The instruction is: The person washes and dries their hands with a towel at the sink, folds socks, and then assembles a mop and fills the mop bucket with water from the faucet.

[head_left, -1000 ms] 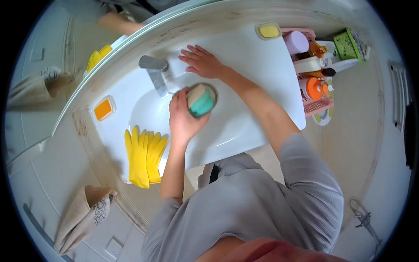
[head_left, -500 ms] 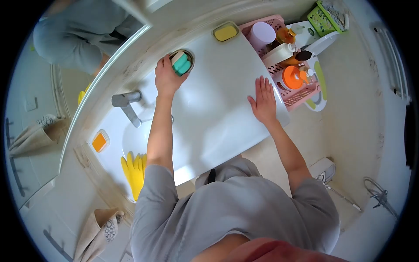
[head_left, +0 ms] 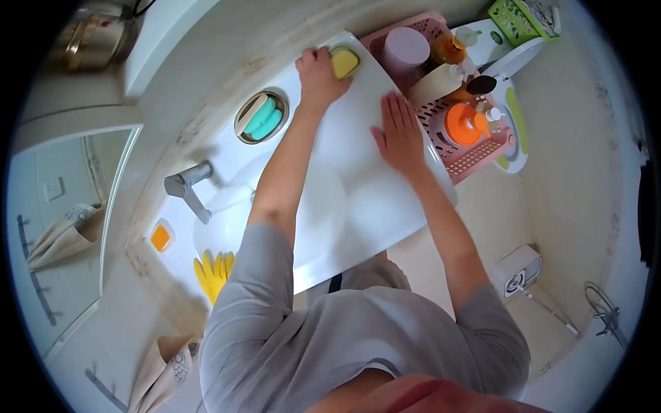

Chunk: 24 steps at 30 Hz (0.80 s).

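My left hand [head_left: 322, 77] is at the far corner of the white washbasin counter [head_left: 372, 186]. Its fingers and thumb curl about the near side of a small soap dish [head_left: 357, 69] with a yellow bar of soap [head_left: 343, 63] in it. To the left stands a round soap dish [head_left: 240, 131], apart from the hand, holding turquoise soap bars [head_left: 265, 124] and a cream bar [head_left: 253, 112]. My right hand [head_left: 401, 138] lies flat on the counter near its right edge, fingers stretched out and holding nothing.
Right of the counter, a pink basket [head_left: 475, 158] holds several bottles, among them an orange-topped pump bottle [head_left: 463, 124]. A faucet [head_left: 189, 187] rises at the left. Yellow gloves [head_left: 213, 275] and an orange soap [head_left: 160, 238] lie at the left end.
My left hand has left the round soap dish and moved right to the yellow soap's dish. My right hand has slid slightly up and left. The view has shifted a little.
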Tool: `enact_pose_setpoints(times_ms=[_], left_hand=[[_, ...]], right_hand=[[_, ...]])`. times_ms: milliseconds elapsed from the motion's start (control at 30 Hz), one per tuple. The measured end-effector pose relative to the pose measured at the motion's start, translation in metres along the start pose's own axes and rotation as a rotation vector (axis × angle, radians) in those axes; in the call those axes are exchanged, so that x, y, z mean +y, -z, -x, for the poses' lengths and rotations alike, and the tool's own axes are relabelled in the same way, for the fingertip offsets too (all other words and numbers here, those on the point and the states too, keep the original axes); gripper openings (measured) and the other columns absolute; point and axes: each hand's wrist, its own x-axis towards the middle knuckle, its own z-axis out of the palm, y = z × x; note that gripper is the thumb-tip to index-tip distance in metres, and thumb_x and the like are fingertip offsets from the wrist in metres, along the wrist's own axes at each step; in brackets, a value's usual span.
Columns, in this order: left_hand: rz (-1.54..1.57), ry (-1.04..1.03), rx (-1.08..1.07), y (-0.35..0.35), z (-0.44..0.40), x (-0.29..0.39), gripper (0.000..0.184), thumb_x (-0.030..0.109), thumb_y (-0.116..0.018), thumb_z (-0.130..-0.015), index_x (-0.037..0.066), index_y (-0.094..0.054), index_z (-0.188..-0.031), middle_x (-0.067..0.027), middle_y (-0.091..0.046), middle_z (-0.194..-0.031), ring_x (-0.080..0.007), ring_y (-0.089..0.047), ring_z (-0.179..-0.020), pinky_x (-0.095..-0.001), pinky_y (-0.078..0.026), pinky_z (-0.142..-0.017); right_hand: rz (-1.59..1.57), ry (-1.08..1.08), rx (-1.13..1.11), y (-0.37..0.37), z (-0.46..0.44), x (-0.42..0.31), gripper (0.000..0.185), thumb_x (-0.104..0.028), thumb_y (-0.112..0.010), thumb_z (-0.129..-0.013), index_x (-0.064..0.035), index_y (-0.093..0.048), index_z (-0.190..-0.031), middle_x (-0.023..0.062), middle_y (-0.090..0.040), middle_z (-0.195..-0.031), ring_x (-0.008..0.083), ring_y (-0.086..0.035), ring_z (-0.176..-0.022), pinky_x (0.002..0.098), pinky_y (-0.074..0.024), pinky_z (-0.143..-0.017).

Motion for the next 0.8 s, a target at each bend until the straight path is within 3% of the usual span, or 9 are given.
enact_pose_setpoints(times_ms=[300,367,400,467,500,633,733,767,800], left_hand=[[0.065,0.096,0.010,0.090,0.070,0.002,0.078,0.026,-0.086,-0.059,0.004,-0.053,-0.126,-0.0195,-0.051,-0.115,-0.0380,-0.047,-0.110,-0.0452,-0.039,-0.095],[0.055,0.024,0.030,0.084,0.057,-0.004,0.077,0.026,-0.085,-0.061,0.004,-0.052,-0.126,-0.0194,-0.052,-0.114,-0.0380,-0.048,-0.110,-0.0456,-0.039,-0.094],[0.048,0.000,0.031,0.075,0.049,-0.006,0.078,0.029,-0.085,-0.061,0.003,-0.052,-0.127,-0.0201,-0.052,-0.116,-0.0391,-0.049,-0.109,-0.0462,-0.039,-0.095],[0.036,-0.017,0.008,0.053,0.033,-0.013,0.078,0.030,-0.085,-0.062,0.003,-0.052,-0.127,-0.0204,-0.052,-0.118,-0.0396,-0.050,-0.109,-0.0466,-0.039,-0.096],[0.019,-0.048,-0.006,0.041,0.030,-0.014,0.078,0.031,-0.084,-0.063,0.002,-0.052,-0.127,-0.0208,-0.052,-0.120,-0.0401,-0.050,-0.108,-0.0470,-0.040,-0.096],[0.126,-0.047,-0.027,0.018,0.043,-0.017,0.076,0.030,-0.083,-0.063,-0.001,-0.051,-0.126,-0.0234,-0.050,-0.126,-0.0421,-0.044,-0.119,-0.0505,-0.036,-0.100],[0.025,-0.041,0.274,0.056,0.111,-0.018,0.063,0.023,-0.076,-0.073,-0.002,-0.052,-0.126,-0.0249,-0.052,-0.126,-0.0415,-0.048,-0.119,-0.0470,-0.040,-0.101],[0.281,0.076,0.273,0.074,0.143,-0.025,0.054,0.018,-0.071,-0.078,-0.002,-0.052,-0.125,-0.0237,-0.055,-0.124,-0.0388,-0.052,-0.117,-0.0440,-0.043,-0.100],[0.544,0.182,0.276,0.087,0.173,-0.030,0.045,0.012,-0.065,-0.084,-0.002,-0.052,-0.125,-0.0225,-0.057,-0.123,-0.0362,-0.056,-0.115,-0.0410,-0.045,-0.099]], right_hand=[[0.076,0.161,0.182,-0.077,-0.146,-0.004,0.060,-0.038,-0.051,-0.092,0.0043,-0.046,-0.134,0.0207,-0.044,-0.142,0.0322,-0.035,-0.137,0.0415,-0.0251,-0.115],[-0.170,0.431,-0.117,-0.046,-0.122,-0.011,0.059,-0.034,-0.055,-0.090,0.0018,-0.044,-0.136,0.0200,-0.042,-0.142,0.0327,-0.034,-0.137,0.0418,-0.0263,-0.115],[-0.161,0.455,-0.547,-0.018,-0.113,-0.020,0.060,-0.029,-0.058,-0.089,-0.0006,-0.041,-0.139,0.0183,-0.040,-0.144,0.0316,-0.034,-0.137,0.0423,-0.0268,-0.115],[-0.433,0.783,-0.302,-0.023,-0.056,-0.019,0.063,-0.028,-0.058,-0.089,-0.0013,-0.037,-0.141,0.0150,-0.038,-0.147,0.0293,-0.033,-0.138,0.0421,-0.0249,-0.116],[-0.434,0.854,-0.370,-0.005,-0.034,-0.025,0.063,-0.027,-0.058,-0.089,-0.0028,-0.036,-0.142,0.0121,-0.037,-0.148,0.0262,-0.032,-0.139,0.0419,-0.0233,-0.117],[-0.399,0.764,-0.547,0.029,0.051,-0.047,0.058,-0.024,-0.057,-0.090,-0.0046,-0.038,-0.142,0.0096,-0.037,-0.149,0.0242,-0.032,-0.140,0.0400,-0.0252,-0.116],[-0.365,0.618,-0.557,0.032,0.051,-0.065,0.050,-0.023,-0.057,-0.091,-0.0043,-0.046,-0.136,0.0104,-0.048,-0.140,0.0239,-0.041,-0.134,0.0393,-0.0312,-0.113],[-0.391,0.663,-0.565,0.029,0.056,-0.080,0.050,-0.023,-0.057,-0.091,-0.0043,-0.046,-0.136,0.0104,-0.048,-0.140,0.0239,-0.041,-0.134,0.0393,-0.0312,-0.113],[-0.550,0.487,-0.478,0.025,0.061,-0.093,0.043,-0.021,-0.055,-0.093,-0.0042,-0.051,-0.132,0.0112,-0.054,-0.132,0.0255,-0.047,-0.128,0.0390,-0.0363,-0.108]])
